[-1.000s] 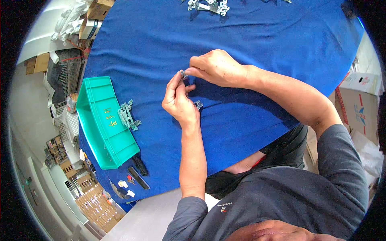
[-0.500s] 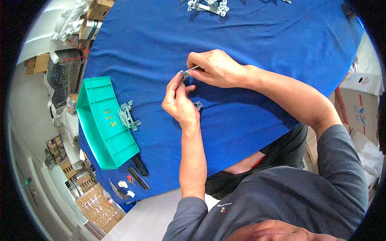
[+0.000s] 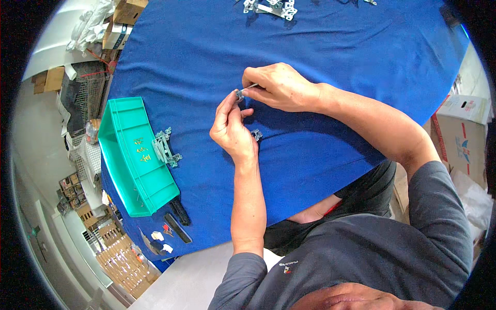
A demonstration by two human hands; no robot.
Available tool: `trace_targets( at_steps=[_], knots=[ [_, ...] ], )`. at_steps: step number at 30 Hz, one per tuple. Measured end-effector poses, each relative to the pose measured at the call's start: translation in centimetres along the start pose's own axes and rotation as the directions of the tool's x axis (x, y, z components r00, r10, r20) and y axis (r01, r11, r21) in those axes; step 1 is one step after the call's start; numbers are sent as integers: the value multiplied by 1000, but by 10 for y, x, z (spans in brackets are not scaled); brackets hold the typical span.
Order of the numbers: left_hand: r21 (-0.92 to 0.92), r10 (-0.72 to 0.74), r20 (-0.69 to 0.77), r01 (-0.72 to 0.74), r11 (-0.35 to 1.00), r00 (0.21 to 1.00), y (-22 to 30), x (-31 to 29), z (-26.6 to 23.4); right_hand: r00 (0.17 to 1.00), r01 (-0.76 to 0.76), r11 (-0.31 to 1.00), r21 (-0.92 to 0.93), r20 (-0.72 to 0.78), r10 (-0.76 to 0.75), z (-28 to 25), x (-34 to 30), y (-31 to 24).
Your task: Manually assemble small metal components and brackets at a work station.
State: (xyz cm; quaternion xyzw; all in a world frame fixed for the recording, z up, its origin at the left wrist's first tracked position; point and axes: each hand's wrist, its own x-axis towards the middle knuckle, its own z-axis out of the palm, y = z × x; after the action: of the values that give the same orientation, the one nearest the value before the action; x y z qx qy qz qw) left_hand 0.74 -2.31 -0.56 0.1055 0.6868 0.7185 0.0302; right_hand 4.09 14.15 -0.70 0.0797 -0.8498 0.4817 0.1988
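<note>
Both hands meet over the middle of the blue-clothed surface (image 3: 330,57); left hand (image 3: 231,126) closed in a pinch on a small metal part (image 3: 239,93) at its fingertips, right hand (image 3: 276,87) closed around a thin silver rod-like tool or pin (image 3: 251,86) whose tip touches that part; since 1 s ago the hands have lifted slightly and shifted up-surface, the right hand now angled so the thin piece points into the part, so the 2 pieces look to be getting joined or adjusted, judging by the contact; cannot tell if it is a screw or a pin, too small; a second small metal piece (image 3: 256,135) lies on the cloth just beside the left wrist, unchanged; green plastic bin (image 3: 135,155) to the left with a metal bracket assembly (image 3: 165,148) touching its right rim; more metal brackets (image 3: 271,8) at the far edge; black flat tool (image 3: 179,212) near the bin's near end.
</note>
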Motion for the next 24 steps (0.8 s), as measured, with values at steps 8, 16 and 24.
trace_targets(
  at_steps=[8, 16, 24],
  knots=[
    [-19, -15, -7, 15, 1000, 1000, -1, 2, -2, 998, 36, 999, -20, -58, -37, 5, 0, -1],
    [14, -1, 26, 1, 1000, 1000, 0, -1, -1, 1000, 15, 997, -78, 16, -14, 6, -1, 1],
    [33, 13, 25, -13, 999, 1000, 0, -1, -1, 999, 46, 984, -172, 28, -42, 4, 0, 0]
  ],
)
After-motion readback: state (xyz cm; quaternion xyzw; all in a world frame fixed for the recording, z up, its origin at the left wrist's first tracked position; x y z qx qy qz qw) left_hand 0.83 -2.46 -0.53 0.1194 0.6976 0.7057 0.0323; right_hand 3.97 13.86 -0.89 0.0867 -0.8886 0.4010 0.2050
